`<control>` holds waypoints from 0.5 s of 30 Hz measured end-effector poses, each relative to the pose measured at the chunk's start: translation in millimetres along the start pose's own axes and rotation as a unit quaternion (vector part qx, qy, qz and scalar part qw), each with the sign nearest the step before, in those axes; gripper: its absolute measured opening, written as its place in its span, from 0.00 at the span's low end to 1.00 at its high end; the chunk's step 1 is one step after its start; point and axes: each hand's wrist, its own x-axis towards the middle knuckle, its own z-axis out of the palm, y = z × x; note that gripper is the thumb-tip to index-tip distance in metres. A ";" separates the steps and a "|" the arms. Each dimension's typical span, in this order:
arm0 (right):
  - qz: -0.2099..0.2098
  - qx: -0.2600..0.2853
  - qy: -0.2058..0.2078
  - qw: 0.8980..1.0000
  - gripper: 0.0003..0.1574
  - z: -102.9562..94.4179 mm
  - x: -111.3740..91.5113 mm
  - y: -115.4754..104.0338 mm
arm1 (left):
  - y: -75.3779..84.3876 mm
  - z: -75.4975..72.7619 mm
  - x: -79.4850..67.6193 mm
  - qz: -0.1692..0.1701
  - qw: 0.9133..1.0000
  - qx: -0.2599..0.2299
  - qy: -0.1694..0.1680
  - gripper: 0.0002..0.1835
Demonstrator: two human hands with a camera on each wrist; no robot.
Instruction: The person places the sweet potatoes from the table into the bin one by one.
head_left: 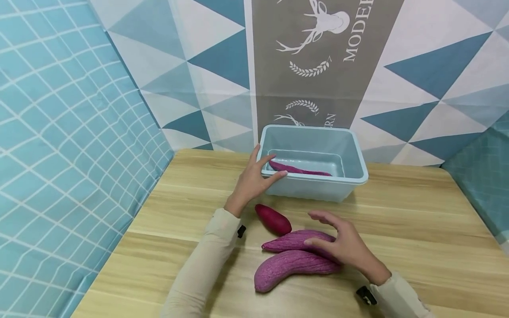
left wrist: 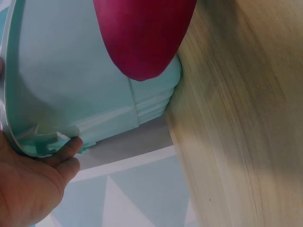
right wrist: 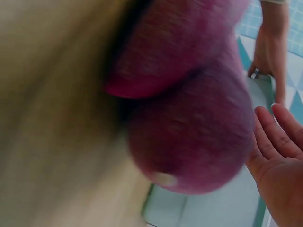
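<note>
My left hand point(head_left: 251, 180) grips the left end of a pale blue plastic bin point(head_left: 314, 189). In the left wrist view, its fingers point(left wrist: 64, 158) curl under the rim at a corner. A slender purple vegetable point(head_left: 296, 169) lies inside the bin. Over the table, my right hand point(head_left: 347, 242) hovers with thumb and fingers apart, its thumb overlapping a ridged purple vegetable point(head_left: 292, 241). Its fingers point(right wrist: 279, 137) look straight beside that vegetable in the right wrist view. Just nearer lies a thicker, curved purple vegetable point(head_left: 286, 266). A smooth dark-red tapered vegetable point(head_left: 273, 220) sits between them and the bin.
The light wooden table point(head_left: 417, 229) carries everything. A patterned cloth wall point(head_left: 218, 48) rises right behind the bin, and blue tiled sheeting point(head_left: 67, 132) borders the left side. Both sleeves reach in from the near edge.
</note>
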 end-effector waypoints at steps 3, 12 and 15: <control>-0.006 -0.010 -0.010 1.000 0.37 4.6 -5.6 3.0 | 0.8 0.8 0.8 0.004 1.000 0.001 -0.003 0.38; -0.003 -0.030 -0.010 0.999 0.36 10.5 -11.0 5.1 | 2.5 -0.7 0.0 -0.007 1.000 -0.009 -0.007 0.37; 0.001 -0.046 -0.015 0.999 0.33 10.9 -9.8 7.0 | 1.7 -0.6 0.9 -0.002 1.000 -0.004 -0.006 0.37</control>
